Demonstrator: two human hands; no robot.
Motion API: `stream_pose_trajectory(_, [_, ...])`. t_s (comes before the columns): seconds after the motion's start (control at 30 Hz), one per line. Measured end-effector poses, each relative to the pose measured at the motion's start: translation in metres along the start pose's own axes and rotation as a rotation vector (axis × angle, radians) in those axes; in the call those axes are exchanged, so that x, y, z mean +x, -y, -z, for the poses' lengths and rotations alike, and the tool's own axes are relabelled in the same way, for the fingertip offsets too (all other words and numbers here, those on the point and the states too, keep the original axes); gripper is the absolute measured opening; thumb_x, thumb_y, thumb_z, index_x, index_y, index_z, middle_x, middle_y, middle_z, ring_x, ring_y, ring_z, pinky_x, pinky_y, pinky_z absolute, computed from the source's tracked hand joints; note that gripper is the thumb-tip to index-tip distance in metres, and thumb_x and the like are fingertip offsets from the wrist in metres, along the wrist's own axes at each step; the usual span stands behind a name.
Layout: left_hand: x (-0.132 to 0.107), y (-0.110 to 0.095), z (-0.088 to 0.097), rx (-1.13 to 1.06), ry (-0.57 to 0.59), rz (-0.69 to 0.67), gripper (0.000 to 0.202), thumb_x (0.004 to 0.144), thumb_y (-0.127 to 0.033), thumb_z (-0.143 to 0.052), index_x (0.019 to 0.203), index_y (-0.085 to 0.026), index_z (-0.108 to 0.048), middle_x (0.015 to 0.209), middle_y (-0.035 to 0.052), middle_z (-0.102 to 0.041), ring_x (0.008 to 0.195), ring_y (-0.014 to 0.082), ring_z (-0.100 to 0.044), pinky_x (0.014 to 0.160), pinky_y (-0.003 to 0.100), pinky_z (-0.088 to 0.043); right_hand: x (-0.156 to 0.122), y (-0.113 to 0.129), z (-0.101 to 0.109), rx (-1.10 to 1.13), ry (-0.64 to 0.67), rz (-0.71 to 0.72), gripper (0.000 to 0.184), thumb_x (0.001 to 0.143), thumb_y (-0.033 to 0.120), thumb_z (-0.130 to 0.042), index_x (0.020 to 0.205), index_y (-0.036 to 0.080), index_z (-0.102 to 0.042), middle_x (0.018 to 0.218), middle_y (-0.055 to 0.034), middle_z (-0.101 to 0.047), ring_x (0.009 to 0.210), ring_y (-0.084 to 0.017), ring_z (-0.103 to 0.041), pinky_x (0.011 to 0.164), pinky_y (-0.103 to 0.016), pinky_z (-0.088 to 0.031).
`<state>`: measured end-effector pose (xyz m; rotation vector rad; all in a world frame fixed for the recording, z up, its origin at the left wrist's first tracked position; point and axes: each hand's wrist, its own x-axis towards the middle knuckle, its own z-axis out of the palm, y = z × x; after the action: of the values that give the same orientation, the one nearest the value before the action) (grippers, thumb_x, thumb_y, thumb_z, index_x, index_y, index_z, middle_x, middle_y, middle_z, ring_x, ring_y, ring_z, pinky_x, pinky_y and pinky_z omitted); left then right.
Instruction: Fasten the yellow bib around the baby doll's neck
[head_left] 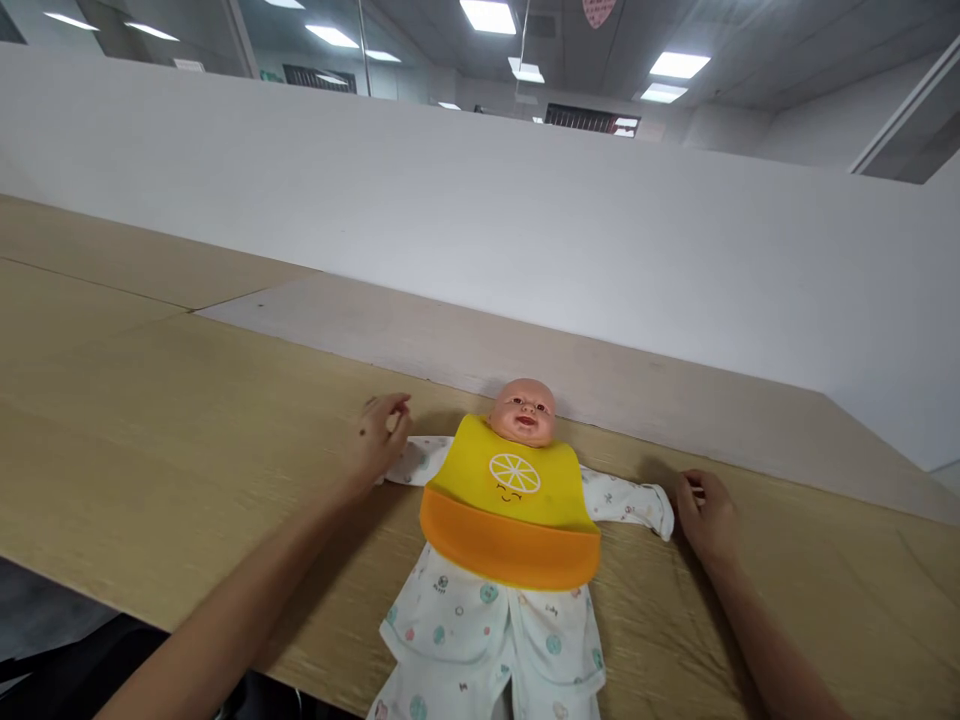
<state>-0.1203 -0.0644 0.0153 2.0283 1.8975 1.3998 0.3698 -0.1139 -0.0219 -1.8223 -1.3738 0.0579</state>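
A baby doll (524,405) lies on its back, head away from me, arms spread to both sides. It wears a yellow silicone bib (469,455) with a lemon-slice print and an orange catch pocket (510,540). Its outfit (487,610) is white with small coloured prints. My left hand (384,435) is by the end of the left-side sleeve (424,458), fingers loosely bent and apart, holding nothing. Just beyond the cuff of the right-side sleeve (626,500), my right hand (706,515) rests with curled fingers and a gap at the thumb. The doll's feet are out of frame.
The doll lies on a wooden table (187,430). A pale strip of board (420,325) runs along its back, against a white partition wall (450,200) with glass above. Dark items (112,660), partly cut off, sit below the table's front edge at lower left.
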Motion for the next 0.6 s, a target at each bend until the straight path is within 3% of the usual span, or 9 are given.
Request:
stream_pose_trajectory(0.1, [0.011, -0.028, -0.02, -0.043, 0.261, 0.088, 0.034, 0.078, -0.029, -0.043, 0.101, -0.016, -0.063, 0.099, 0.0093, -0.069, 0.091, 0.0222, -0.062, 0.08, 0.034, -0.047, 0.003, 0.002, -0.002, 0.012, 0.015, -0.033, 0.04, 0.073, 0.052, -0.044, 0.085, 0.016, -0.057, 0.093, -0.0139, -0.062, 0.08, -0.023, -0.058, 0.073, -0.037, -0.049])
stream_pose_trajectory(0.23, [0.027, -0.054, -0.042, 0.045, 0.57, 0.137, 0.032, 0.08, -0.03, -0.036, 0.071, -0.016, -0.064, 0.081, 0.0101, -0.068, 0.08, 0.0242, -0.062, 0.067, 0.033, -0.044, 0.005, 0.006, 0.002, 0.052, 0.102, -0.145, 0.038, 0.07, 0.053, -0.045, 0.075, 0.017, -0.058, 0.075, -0.0112, -0.064, 0.07, -0.023, -0.059, 0.066, -0.036, -0.048])
stream_pose_trajectory(0.33, [0.028, -0.061, -0.055, 0.04, 0.608, 0.167, 0.033, 0.079, -0.04, -0.041, 0.065, -0.017, -0.06, 0.076, 0.0099, -0.067, 0.076, 0.0245, -0.062, 0.061, 0.031, -0.041, 0.004, 0.008, 0.004, 0.073, 0.151, -0.155, 0.039, 0.068, 0.053, -0.046, 0.073, 0.017, -0.059, 0.071, -0.0098, -0.065, 0.067, -0.023, -0.059, 0.064, -0.036, -0.048])
stream_pose_trajectory(0.43, [0.024, -0.062, -0.064, -0.127, 0.633, 0.299, 0.034, 0.075, -0.047, -0.049, 0.061, -0.017, -0.058, 0.067, 0.0081, -0.064, 0.068, 0.023, -0.061, 0.054, 0.028, -0.039, 0.003, 0.007, 0.003, 0.072, 0.155, -0.121, 0.036, 0.067, 0.051, -0.048, 0.074, 0.018, -0.06, 0.076, -0.0091, -0.067, 0.07, -0.023, -0.061, 0.067, -0.036, -0.049])
stream_pose_trajectory(0.53, [0.02, -0.063, -0.07, -0.361, 0.734, 0.438, 0.028, 0.071, -0.042, -0.053, 0.061, -0.016, -0.057, 0.056, 0.0042, -0.06, 0.055, 0.0196, -0.058, 0.046, 0.026, -0.036, 0.002, 0.006, 0.001, 0.06, 0.135, -0.092, 0.033, 0.067, 0.049, -0.05, 0.073, 0.019, -0.061, 0.077, -0.0085, -0.068, 0.072, -0.023, -0.062, 0.07, -0.036, -0.05])
stream_pose_trajectory(0.6, [0.017, -0.064, -0.071, -0.445, 0.773, 0.461, 0.023, 0.07, -0.038, -0.055, 0.063, -0.016, -0.058, 0.055, 0.0027, -0.059, 0.052, 0.0189, -0.057, 0.045, 0.026, -0.036, 0.002, 0.007, 0.0, 0.065, 0.141, -0.084, 0.032, 0.067, 0.048, -0.05, 0.073, 0.019, -0.061, 0.076, -0.0085, -0.068, 0.072, -0.023, -0.062, 0.069, -0.036, -0.05])
